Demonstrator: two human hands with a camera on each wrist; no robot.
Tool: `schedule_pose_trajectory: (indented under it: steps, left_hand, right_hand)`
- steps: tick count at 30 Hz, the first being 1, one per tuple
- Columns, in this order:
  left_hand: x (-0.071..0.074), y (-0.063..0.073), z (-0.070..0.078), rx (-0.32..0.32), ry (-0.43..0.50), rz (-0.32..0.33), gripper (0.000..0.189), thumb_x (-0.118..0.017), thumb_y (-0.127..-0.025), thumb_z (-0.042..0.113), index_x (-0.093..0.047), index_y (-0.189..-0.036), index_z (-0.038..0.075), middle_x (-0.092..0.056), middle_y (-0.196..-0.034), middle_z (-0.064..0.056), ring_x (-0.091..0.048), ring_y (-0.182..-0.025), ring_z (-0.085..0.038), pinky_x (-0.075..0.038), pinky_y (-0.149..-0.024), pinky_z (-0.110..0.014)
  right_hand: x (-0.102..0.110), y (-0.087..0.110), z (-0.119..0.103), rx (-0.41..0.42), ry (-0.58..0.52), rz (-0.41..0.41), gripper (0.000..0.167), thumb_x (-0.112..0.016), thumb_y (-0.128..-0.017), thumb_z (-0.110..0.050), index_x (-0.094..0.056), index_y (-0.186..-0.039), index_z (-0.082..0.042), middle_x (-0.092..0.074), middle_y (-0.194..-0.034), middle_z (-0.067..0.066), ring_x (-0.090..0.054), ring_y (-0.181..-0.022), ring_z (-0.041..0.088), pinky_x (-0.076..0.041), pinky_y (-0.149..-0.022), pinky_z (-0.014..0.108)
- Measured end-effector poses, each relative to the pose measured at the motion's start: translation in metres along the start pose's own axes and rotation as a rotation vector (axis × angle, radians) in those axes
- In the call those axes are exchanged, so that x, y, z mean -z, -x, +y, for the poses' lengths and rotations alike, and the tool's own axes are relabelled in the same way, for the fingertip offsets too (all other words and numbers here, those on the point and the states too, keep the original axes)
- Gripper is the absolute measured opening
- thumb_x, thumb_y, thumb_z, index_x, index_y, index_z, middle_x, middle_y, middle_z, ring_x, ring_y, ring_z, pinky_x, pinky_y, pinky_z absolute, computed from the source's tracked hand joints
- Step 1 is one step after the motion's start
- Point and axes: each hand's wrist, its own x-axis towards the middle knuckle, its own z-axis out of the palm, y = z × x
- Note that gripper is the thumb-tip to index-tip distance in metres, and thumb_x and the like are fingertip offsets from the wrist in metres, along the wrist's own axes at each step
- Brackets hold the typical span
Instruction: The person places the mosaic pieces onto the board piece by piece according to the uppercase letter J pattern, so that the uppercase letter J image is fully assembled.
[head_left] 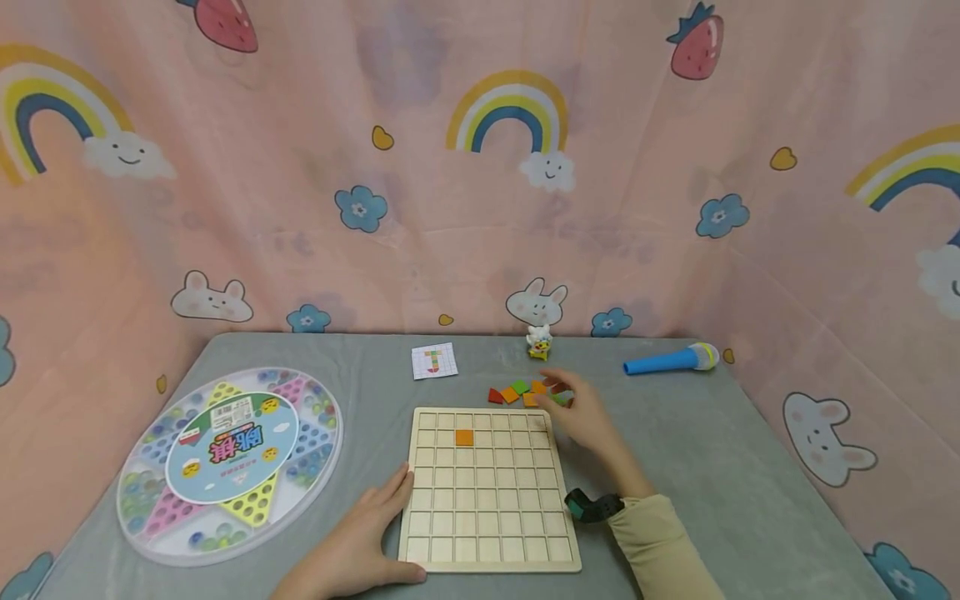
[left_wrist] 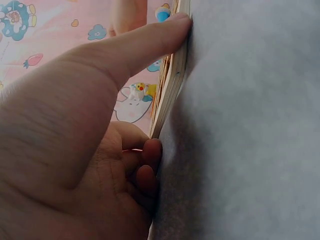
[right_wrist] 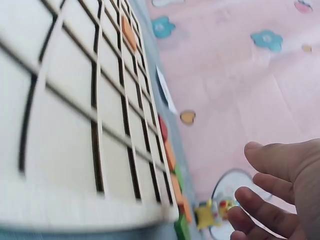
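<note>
A square wooden grid board (head_left: 483,483) lies on the table, with one orange square tile (head_left: 464,437) in a cell near its far side. My left hand (head_left: 367,525) rests against the board's left edge, thumb at the near corner; the left wrist view shows the thumb (left_wrist: 150,42) touching the board's side. Beyond the far edge lies a small group of red, orange and green tiles (head_left: 511,394). Over the right end of this group is my right hand (head_left: 581,412), partly hiding it. In the right wrist view its fingers (right_wrist: 267,215) are loosely bent with nothing between them.
A white card (head_left: 433,362) with a coloured tile pattern lies behind the board. A small figurine (head_left: 538,342) stands at the back, and a blue toy microphone (head_left: 670,359) lies back right. At left is a round Chinese checkers set (head_left: 228,467) with marbles.
</note>
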Motion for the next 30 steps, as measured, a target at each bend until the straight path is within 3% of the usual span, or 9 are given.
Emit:
schedule_pose_trajectory:
  steps: [8,14,22,30]
  left_hand:
    - [0.001,-0.001,0.000,-0.006,-0.016,0.009,0.125,-0.094,-0.072,0.055,-0.032,-0.165,0.000,-0.023,-0.175,-0.016,-0.039,-0.147,-0.039,-0.043,-0.110,-0.061]
    - [-0.001,0.000,0.000,-0.002,0.000,0.000,0.125,-0.095,-0.072,0.054,-0.032,-0.165,0.000,-0.022,-0.175,-0.017,-0.036,-0.149,-0.042,-0.040,-0.111,-0.066]
    - [-0.002,0.002,-0.003,0.005,0.001,-0.014,0.126,-0.095,-0.072,0.054,-0.031,-0.165,0.000,-0.021,-0.176,-0.015,-0.035,-0.150,-0.042,-0.041,-0.111,-0.064]
    - [-0.002,-0.001,-0.004,-0.004,-0.005,0.008,0.126,-0.094,-0.072,0.056,-0.031,-0.166,0.002,-0.021,-0.177,-0.013,-0.035,-0.150,-0.041,-0.039,-0.112,-0.065]
  right_hand:
    - [0.008,-0.001,0.036,-0.043,0.049,0.074,0.044,-0.075,-0.098,-0.008,-0.064,-0.138,0.007,-0.071,-0.122,0.026,-0.064,-0.112,0.042,-0.053,-0.095,0.058]
    - [0.002,0.001,0.050,-0.041,0.051,0.078,0.042,-0.076,-0.097,-0.008,-0.066,-0.136,0.006,-0.071,-0.124,0.025,-0.064,-0.116,0.043,-0.050,-0.101,0.059]
    - [-0.003,-0.008,0.048,-0.144,0.102,-0.018,0.046,-0.074,-0.100,-0.015,-0.063,-0.140,0.005,-0.067,-0.133,0.028,-0.062,-0.122,0.044,-0.048,-0.106,0.059]
    - [-0.006,-0.029,0.045,-0.142,0.175,-0.074,0.041,-0.074,-0.100,-0.019,-0.069,-0.135,0.001,-0.069,-0.129,0.024,-0.062,-0.115,0.040,-0.050,-0.101,0.057]
